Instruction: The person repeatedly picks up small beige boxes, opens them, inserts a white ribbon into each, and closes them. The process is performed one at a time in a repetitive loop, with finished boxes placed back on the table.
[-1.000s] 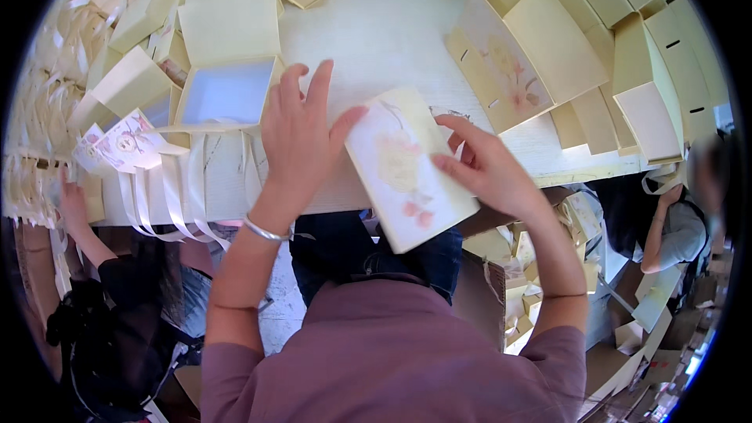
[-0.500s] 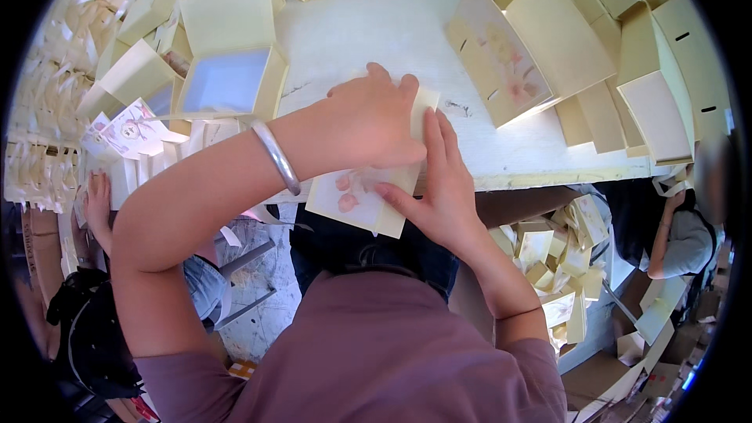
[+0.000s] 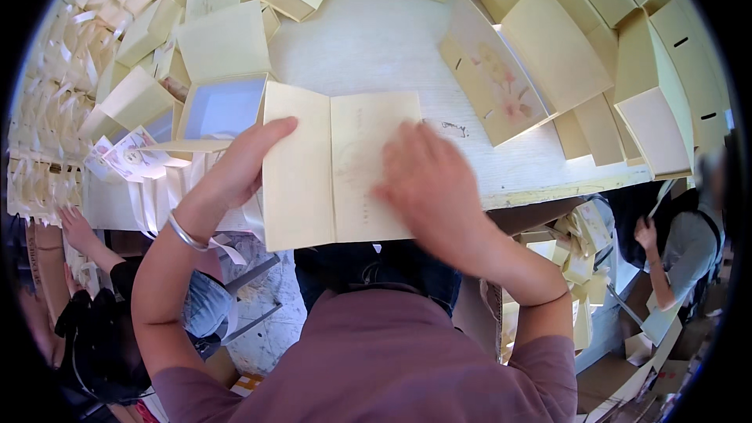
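A cream gift box cover (image 3: 301, 172) is in front of me above the table's near edge, two panels side by side with a fold between them. Around its left edge my left hand (image 3: 252, 158) is closed, thumb lying on the front face; its other fingers are hidden behind. Over the right panel is my right hand (image 3: 427, 180), blurred by motion, thumb and fingers apart with nothing seen between them. Faint printing shows on that panel. Just left of the cover stands an open box (image 3: 223, 110) with a pale blue-white inside.
More cream boxes (image 3: 556, 55) stack at the right, one with a flower print, and others crowd the far left. White ribbons (image 3: 59, 117) hang at the left. A bin of boxes (image 3: 580, 266) sits below right. Other people's arms (image 3: 86, 235) show at both sides.
The floral side is now out of view and two plain cream panels face up. My left hand has moved left to the cover's edge; my right hand is over the right panel.
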A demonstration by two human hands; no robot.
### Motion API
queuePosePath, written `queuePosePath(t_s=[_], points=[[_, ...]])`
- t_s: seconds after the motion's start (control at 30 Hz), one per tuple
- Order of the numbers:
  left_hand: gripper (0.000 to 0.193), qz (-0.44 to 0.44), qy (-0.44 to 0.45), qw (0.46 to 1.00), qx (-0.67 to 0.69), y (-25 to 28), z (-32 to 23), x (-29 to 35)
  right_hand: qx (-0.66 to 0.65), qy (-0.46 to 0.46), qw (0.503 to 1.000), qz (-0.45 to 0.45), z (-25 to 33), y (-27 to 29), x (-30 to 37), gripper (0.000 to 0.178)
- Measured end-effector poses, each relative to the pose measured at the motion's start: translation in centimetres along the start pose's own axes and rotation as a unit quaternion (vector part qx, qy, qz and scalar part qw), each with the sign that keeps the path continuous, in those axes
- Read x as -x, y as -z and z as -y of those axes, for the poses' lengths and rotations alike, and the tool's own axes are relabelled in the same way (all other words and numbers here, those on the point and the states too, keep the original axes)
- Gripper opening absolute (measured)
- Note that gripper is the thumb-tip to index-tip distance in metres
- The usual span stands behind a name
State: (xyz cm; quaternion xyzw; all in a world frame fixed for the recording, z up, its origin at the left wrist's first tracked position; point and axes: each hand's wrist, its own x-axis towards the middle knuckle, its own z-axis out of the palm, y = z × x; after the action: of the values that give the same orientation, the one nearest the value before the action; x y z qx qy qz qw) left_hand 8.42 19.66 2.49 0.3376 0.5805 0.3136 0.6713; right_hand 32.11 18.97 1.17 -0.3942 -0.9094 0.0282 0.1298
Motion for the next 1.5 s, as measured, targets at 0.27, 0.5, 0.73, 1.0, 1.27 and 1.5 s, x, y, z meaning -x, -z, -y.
queuePosePath(t_s=[0.27,0.5,0.73,1.0,1.27,1.5], points=[[0.040,-0.024,-0.075,0.997,0.028,-1.0,0.8,0.5,0.028,0.051,0.998,0.001,1.8,-0.8,2.1,0.079],[0.037,-0.001,-0.081,0.996,0.047,0.2,0.7,-0.7,-0.509,-0.237,0.782,-0.271,-1.7,0.8,4.5,0.040],[0.037,0.018,-0.095,0.988,0.123,0.2,2.1,-1.6,-0.722,-0.399,0.494,-0.275,-2.7,-0.7,6.7,0.043],[0.062,-0.075,-0.324,0.942,-0.035,-2.5,0.1,-0.3,0.054,0.024,0.986,-0.153,-2.5,7.6,3.7,0.034],[0.070,-0.175,-0.565,0.704,-0.394,-3.4,-2.5,2.5,0.237,0.132,0.951,0.147,-1.7,3.6,-2.1,0.016],[0.076,-0.102,-0.599,0.725,-0.324,-9.2,-2.6,6.2,-0.643,-0.052,0.757,-0.107,-1.6,10.5,-0.5,0.010]])
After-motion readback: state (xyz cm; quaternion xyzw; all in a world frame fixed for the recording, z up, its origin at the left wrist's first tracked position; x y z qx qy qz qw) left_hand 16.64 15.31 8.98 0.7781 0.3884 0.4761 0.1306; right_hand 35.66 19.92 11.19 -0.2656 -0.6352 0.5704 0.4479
